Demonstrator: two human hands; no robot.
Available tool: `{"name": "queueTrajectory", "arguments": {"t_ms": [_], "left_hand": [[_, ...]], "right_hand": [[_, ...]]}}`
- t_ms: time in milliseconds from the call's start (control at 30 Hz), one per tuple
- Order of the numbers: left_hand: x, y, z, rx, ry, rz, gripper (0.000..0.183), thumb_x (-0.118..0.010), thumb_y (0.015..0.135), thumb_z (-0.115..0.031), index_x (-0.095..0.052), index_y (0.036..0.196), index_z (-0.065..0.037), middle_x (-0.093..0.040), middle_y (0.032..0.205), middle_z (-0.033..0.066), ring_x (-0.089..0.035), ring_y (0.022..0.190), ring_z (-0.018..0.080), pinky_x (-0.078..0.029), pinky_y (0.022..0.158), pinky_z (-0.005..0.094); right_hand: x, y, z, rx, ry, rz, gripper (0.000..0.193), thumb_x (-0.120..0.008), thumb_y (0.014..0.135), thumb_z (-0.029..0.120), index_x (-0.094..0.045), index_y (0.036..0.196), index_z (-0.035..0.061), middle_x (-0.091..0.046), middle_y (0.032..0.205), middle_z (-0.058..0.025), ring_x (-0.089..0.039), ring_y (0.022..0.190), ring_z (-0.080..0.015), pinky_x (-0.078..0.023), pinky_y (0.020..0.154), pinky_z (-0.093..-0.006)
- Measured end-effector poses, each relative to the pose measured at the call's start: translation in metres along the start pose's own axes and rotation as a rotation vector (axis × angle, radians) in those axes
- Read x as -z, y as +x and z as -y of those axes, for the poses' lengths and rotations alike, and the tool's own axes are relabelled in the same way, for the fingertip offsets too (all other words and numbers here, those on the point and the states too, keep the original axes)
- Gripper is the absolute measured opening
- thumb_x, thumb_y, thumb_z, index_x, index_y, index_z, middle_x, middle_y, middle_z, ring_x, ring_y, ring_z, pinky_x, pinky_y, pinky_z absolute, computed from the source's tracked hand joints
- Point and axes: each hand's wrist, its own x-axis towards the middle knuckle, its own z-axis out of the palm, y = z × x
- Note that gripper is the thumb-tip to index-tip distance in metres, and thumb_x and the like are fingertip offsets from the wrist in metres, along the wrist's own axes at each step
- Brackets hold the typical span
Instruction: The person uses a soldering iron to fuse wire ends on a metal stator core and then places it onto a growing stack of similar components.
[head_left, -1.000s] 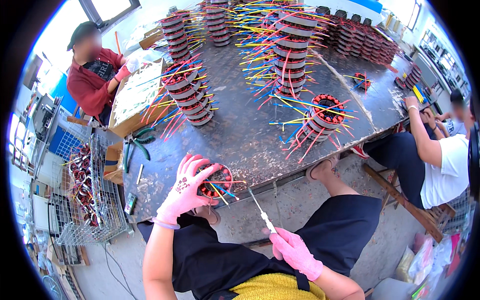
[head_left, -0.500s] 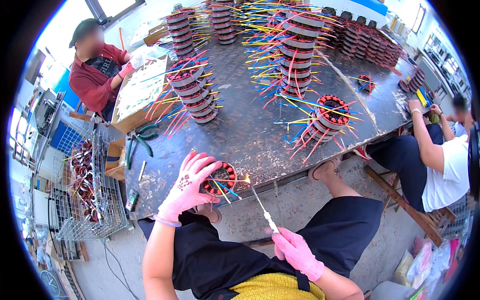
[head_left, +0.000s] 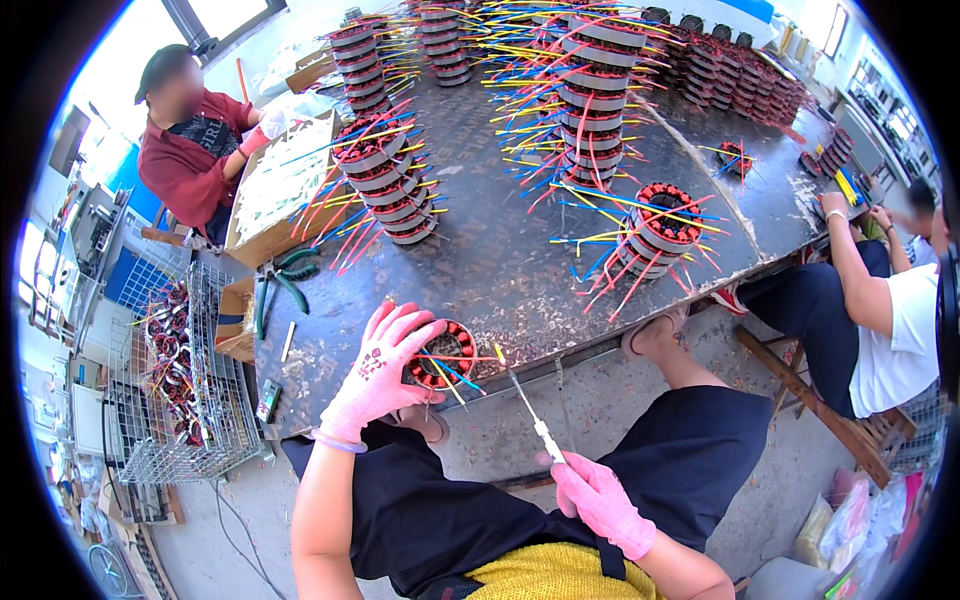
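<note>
My left hand (head_left: pixel 375 372), in a pink glove, grips a round motor stator (head_left: pixel 466 345) at the table's front edge. Red windings line the ring, and blue, yellow and red wires stick out toward the right. In my gloved right hand (head_left: pixel 605 508) is a long-nosed lighter (head_left: pixel 543 432) with a white handle and a thin metal tube. Its tube points up and away from me, and a small yellow flame (head_left: pixel 499 352) burns at the tip, just right of the stator's wires.
Tall stacks of wired stators (head_left: pixel 590 130) stand across the dark table (head_left: pixel 480 240); a shorter stack (head_left: pixel 660 235) is nearer. Green-handled pliers (head_left: pixel 285 280) lie by a carton (head_left: pixel 240 235). A wire basket (head_left: pixel 190 400) is at left. Other people sit left and right.
The flame has shifted slightly up and right, away from the red wire's end, and now looks narrower. My left hand keeps hold of the stator in nearly the same place.
</note>
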Motion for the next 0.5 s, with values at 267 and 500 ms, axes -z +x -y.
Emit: {"name": "queueTrajectory", "arguments": {"t_ms": [267,500], "left_hand": [[0.0020,-0.0020,-0.0025,0.016,-0.002,0.006,0.092,-0.087,0.053,-0.027,-0.052,0.136,-0.011,-0.051,0.137,0.0100,-0.037,0.138,0.0321,-0.019,0.120,0.0504],[0.0021,0.0003,-0.0035,0.009,0.009,0.000,0.088,-0.086,0.056,-0.033,-0.054,0.135,-0.012,-0.052,0.134,0.0100,-0.039,0.136,0.0328,-0.021,0.119,0.0510]], "right_hand": [[-0.0027,0.0015,0.0018,0.003,0.006,0.027,0.039,-0.048,0.102,0.025,-0.055,0.133,0.0015,-0.048,0.066,0.0036,-0.043,0.059,-0.0049,-0.035,0.056,-0.0215],[-0.0015,-0.0002,0.0030,0.019,-0.053,0.014,0.037,-0.046,0.103,0.026,-0.056,0.130,0.0021,-0.047,0.064,0.0028,-0.044,0.057,-0.0053,-0.036,0.054,-0.0234]]}}
